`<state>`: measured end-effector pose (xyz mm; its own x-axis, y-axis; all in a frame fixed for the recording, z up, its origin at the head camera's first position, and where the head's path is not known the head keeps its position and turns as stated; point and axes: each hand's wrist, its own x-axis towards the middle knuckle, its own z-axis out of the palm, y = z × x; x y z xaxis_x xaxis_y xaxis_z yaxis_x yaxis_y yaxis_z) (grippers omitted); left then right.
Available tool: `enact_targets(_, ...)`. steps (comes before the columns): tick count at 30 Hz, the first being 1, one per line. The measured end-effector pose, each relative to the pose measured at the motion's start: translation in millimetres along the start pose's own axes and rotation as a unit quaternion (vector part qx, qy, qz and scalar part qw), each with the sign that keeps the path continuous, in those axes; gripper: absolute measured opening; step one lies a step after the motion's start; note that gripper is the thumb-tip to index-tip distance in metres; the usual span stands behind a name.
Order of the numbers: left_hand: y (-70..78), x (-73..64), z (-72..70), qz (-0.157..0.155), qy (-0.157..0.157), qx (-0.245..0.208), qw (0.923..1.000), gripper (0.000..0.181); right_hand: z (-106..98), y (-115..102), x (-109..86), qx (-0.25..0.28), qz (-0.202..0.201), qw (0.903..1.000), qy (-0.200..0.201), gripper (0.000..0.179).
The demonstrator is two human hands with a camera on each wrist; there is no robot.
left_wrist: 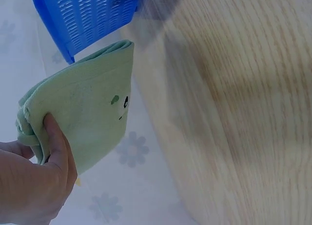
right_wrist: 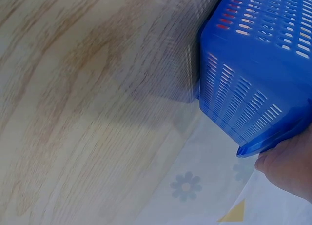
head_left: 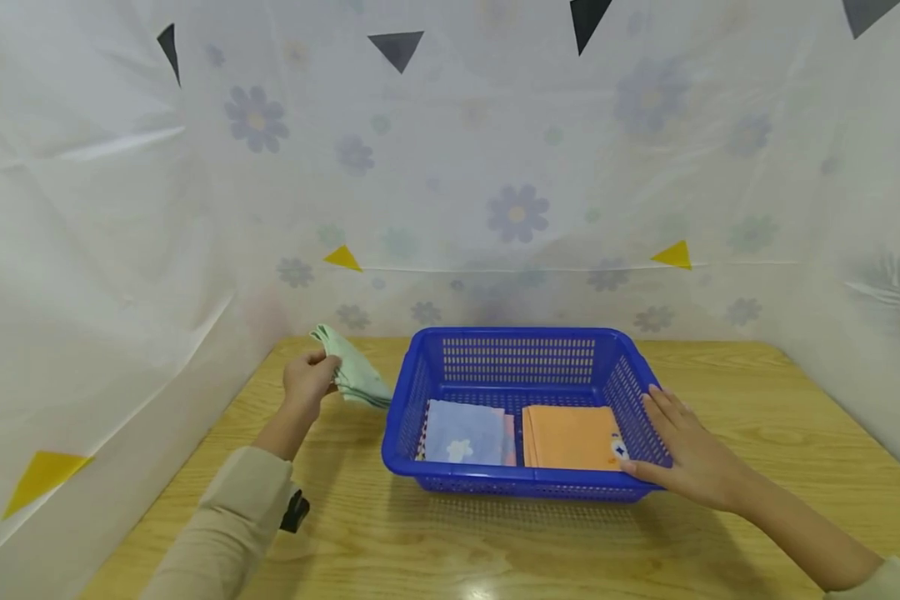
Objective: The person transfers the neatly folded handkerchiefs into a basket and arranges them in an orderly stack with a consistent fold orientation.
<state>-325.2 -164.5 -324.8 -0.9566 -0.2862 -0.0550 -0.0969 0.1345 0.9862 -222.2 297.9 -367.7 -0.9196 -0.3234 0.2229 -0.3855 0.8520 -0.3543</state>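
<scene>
My left hand [head_left: 309,382] holds a folded light green towel [head_left: 354,367] by one edge, raised beside the basket's left end. In the left wrist view a small embroidered face shows on the towel. The blue plastic basket [head_left: 517,333] stands on the table. Inside it, a folded light blue towel [head_left: 461,429] with a white patch lies at the left, partly covering something pink. To its right is a folded orange towel [head_left: 570,437] with an embroidered eye. My right hand [head_left: 690,458] rests on the basket's right rim, fingers straight and thumb spread toward the front corner.
The wood-grain table [head_left: 360,542] runs back to a pale flowered sheet [head_left: 435,167], which also hangs at both sides. A small black object [head_left: 295,511] shows by the left wrist. The basket's raised rim stands between the green towel and the towels inside.
</scene>
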Motion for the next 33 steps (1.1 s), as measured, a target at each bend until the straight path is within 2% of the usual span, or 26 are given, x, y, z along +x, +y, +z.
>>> enact_targets(8,13.7,-4.6,-0.1,0.008,0.013,0.010,0.9998,0.049,1.0,1.6,1.9,-0.007,0.000,1.0000,-0.002,0.096)
enact_targets(16,33.4,-6.7,5.7,0.044,0.014,0.000,0.9989,0.043,1.2,2.7,1.3,-0.007,-0.001,1.0000,0.000,0.096)
enact_targets(27,49.1,-8.3,17.0,0.088,0.044,0.016,0.9950,0.036,0.2,1.2,2.1,-0.013,-0.001,0.9999,0.002,0.096)
enact_targets(33,57.5,-12.3,19.4,0.090,0.045,0.014,0.9949,0.036,0.5,1.5,2.2,-0.012,0.000,0.9999,0.001,0.095)
